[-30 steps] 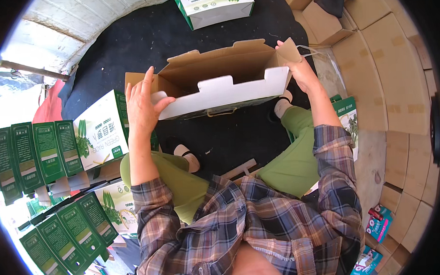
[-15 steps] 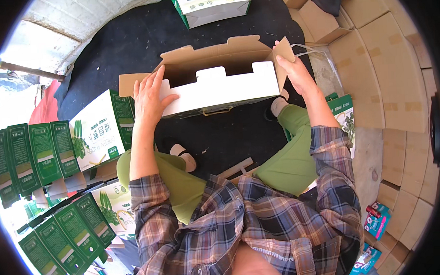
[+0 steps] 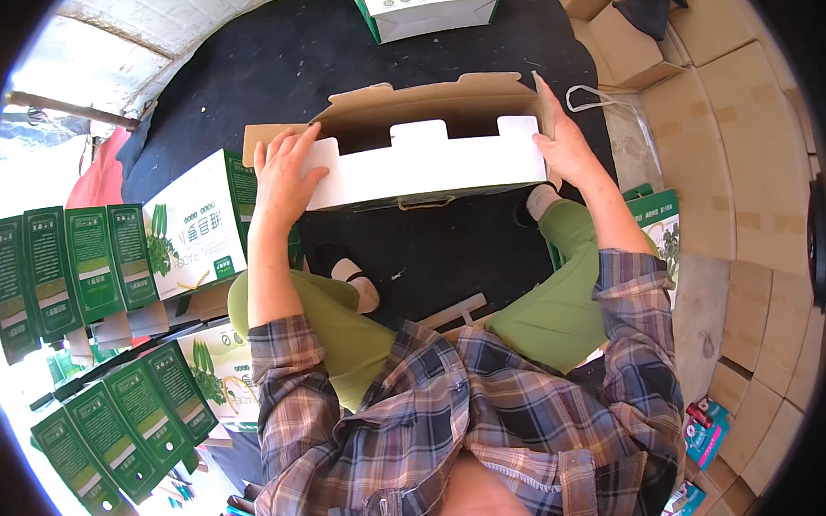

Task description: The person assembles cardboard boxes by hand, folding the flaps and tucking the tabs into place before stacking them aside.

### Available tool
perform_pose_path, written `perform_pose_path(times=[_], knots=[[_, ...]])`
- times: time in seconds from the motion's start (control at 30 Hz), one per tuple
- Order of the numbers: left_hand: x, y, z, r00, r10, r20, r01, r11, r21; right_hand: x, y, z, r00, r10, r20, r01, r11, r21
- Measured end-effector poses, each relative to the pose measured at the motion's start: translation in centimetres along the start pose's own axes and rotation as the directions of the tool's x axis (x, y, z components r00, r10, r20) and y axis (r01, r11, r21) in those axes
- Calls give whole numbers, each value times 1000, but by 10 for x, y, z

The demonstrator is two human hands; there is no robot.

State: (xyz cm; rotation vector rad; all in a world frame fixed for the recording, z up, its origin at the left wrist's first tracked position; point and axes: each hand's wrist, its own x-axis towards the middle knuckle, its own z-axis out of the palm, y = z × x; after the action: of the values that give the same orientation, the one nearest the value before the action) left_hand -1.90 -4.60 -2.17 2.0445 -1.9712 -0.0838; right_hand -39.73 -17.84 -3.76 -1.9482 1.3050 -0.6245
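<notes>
An open-topped carton (image 3: 428, 174), white on its near panel and brown inside, stands on the dark floor in front of my legs. Tabs stick up from its near and far walls, and a rope handle (image 3: 426, 202) shows low on its near side. My left hand (image 3: 286, 179) grips the left end, fingers over the brown left flap (image 3: 261, 143) and thumb toward the white panel. At the other end my right hand (image 3: 573, 152) holds the right flap (image 3: 544, 103), which stands nearly edge-on; the thumb is at the white panel's corner.
Printed green-and-white cartons (image 3: 193, 225) with raised green flaps stand in two rows at my left. A closed carton (image 3: 427, 10) sits at the far side, and another (image 3: 659, 227) beside my right knee. Brown cardboard boxes (image 3: 746, 146) are stacked along the right. A white cord loop (image 3: 598, 97) lies nearby.
My right hand has swung the right flap from leaning outward to nearly upright. The left hand stays on the left end. The whole view has shifted slightly.
</notes>
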Motion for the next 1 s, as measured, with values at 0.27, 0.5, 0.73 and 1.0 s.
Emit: perform_pose_path(times=[0.27,0.5,0.73,1.0], knots=[[-5,24,-5,991,23,130,29,922,-385,6,14,-22,985,105,136,-132,970,205],[4,20,11,994,75,83,-62,986,-154,4,1,-19,981,112,157,-150,956,253],[0,25,24,995,82,62,-84,996,32,-9,-2,-9,985,-70,158,66,997,34],[-2,37,17,996,86,29,-88,993,76,5,7,-3,992,-98,74,111,975,-191]])
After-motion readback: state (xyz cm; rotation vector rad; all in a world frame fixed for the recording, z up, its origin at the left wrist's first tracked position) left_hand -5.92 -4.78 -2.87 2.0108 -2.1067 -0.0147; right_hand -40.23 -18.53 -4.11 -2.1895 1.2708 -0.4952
